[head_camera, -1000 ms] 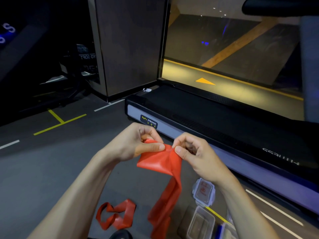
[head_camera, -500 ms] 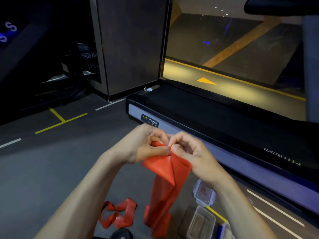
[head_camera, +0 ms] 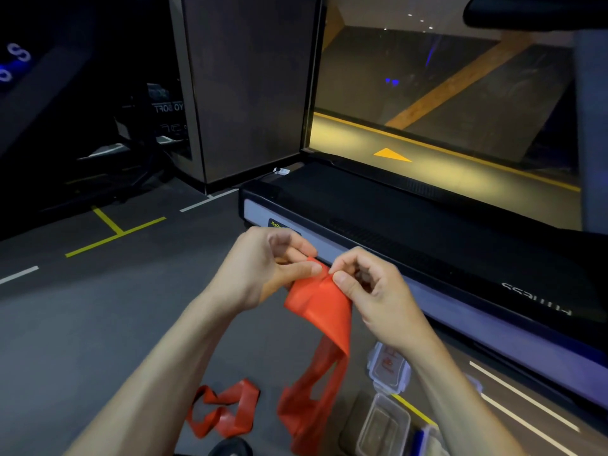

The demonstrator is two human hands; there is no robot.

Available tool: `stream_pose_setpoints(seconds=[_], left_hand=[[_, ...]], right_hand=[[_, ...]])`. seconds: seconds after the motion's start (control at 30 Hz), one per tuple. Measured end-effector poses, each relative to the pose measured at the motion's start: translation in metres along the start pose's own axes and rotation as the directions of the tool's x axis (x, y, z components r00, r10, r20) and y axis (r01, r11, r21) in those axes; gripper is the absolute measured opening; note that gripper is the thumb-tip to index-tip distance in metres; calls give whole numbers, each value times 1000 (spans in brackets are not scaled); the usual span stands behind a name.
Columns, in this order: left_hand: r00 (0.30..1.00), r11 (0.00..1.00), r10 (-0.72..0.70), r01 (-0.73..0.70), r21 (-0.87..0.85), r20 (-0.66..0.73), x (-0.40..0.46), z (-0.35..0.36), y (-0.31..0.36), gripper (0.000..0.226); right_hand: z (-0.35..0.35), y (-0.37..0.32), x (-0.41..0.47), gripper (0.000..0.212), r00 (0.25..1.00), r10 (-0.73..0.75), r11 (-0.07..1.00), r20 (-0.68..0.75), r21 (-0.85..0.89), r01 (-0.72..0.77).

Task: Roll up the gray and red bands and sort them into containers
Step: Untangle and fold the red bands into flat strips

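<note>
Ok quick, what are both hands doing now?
Left hand: pinching the top edge of the red band.
Right hand: pinching the same red band.

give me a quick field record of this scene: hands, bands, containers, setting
left hand: pinches the top edge of the held red band
right hand: pinches the same edge, beside the left
held red band: hangs down toward the floor, not yet rolled
second red band: lies loose on the floor
clear container: open, on the floor
lid: on the floor beyond it
gray band: not in view
setting: treadmill ahead
</note>
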State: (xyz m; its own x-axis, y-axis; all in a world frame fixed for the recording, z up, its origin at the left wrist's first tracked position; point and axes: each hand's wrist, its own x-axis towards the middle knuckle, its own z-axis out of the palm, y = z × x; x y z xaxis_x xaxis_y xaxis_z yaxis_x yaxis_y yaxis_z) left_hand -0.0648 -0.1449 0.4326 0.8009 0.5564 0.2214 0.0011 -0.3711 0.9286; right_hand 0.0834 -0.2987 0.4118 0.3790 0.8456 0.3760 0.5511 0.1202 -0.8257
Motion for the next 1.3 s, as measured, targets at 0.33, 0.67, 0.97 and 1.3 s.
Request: stream_pose_setpoints(seconds=[0.33,0.67,0.97,1.3], left_hand=[[1000,992,-26,27,-126,8,-3,2,10,27],[1000,996,-17,15,-88,-16,-3,3,10,24],[1000,996,23,-24,-89,-8,-3,3,10,26],[984,998,53,-48,-36,169,-5,1,14,24]], right_hand=[[-3,-5,-2,17,998,-20,999,-52,31,22],[-5,-8,-3,18,999,-16,999,-31,50,18],[-8,-3,-5,18,1000,-21,996,-1,90,21],[0,-3,-5,5,996,1,959,94,281,-28]])
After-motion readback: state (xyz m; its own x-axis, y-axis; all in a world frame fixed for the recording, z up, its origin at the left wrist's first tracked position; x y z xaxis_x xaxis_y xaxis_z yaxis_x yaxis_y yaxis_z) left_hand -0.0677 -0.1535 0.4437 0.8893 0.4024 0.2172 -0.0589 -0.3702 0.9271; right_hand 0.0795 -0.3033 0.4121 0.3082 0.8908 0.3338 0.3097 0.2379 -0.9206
